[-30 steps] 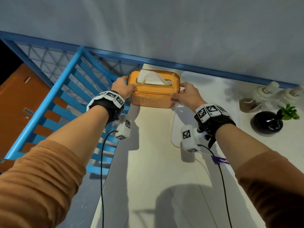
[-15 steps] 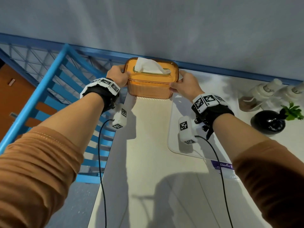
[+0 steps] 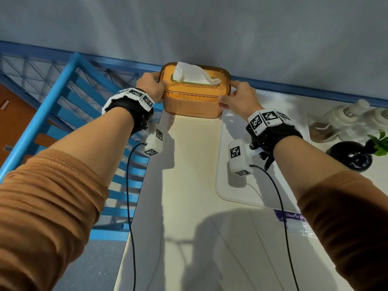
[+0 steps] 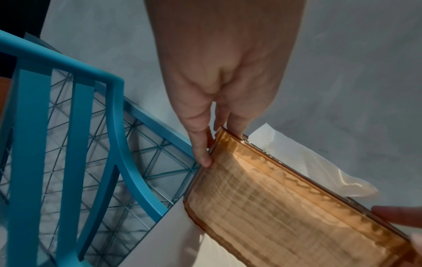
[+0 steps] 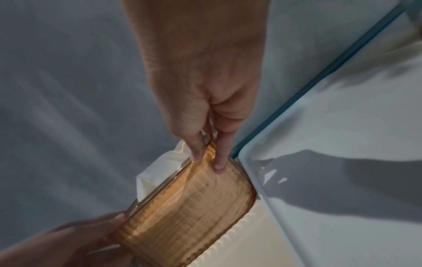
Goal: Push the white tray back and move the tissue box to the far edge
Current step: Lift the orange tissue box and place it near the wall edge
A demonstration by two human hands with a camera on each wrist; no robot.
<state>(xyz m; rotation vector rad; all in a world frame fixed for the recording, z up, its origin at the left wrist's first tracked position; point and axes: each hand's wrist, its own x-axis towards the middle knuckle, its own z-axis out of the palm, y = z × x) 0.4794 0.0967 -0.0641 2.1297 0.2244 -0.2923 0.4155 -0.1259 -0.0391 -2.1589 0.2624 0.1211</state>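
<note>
Nearest the camera, two forearms in rust-brown sleeves reach forward over the pale surface (image 3: 189, 206), each wrist wearing a black band with a marker-covered white block and a trailing black cable. Beneath the right forearm, just behind and right of that hand's fingers, lies the white tray (image 3: 227, 185); its far corner sits just beside the right end of the box in the right wrist view. Further right of the right-hand fingers stand a round black vase (image 3: 349, 157) with a green sprig and two pump bottles (image 3: 344, 116).

Between the two hands is the amber tissue box (image 3: 194, 97), a white tissue (image 3: 194, 73) standing out of its top slot. The left hand (image 3: 151, 87) grips its left end, thumb on the near face and fingers (image 4: 200, 144) curled onto the end wall. The right hand (image 3: 241, 97) grips the right end likewise, fingers (image 5: 220, 159) pressed to the ribbed side. The box is at the far edge, close against the blue rail (image 3: 294, 85) and grey wall beyond the fingers. Left of the left-hand fingers runs a blue slatted frame (image 3: 69, 85).
</note>
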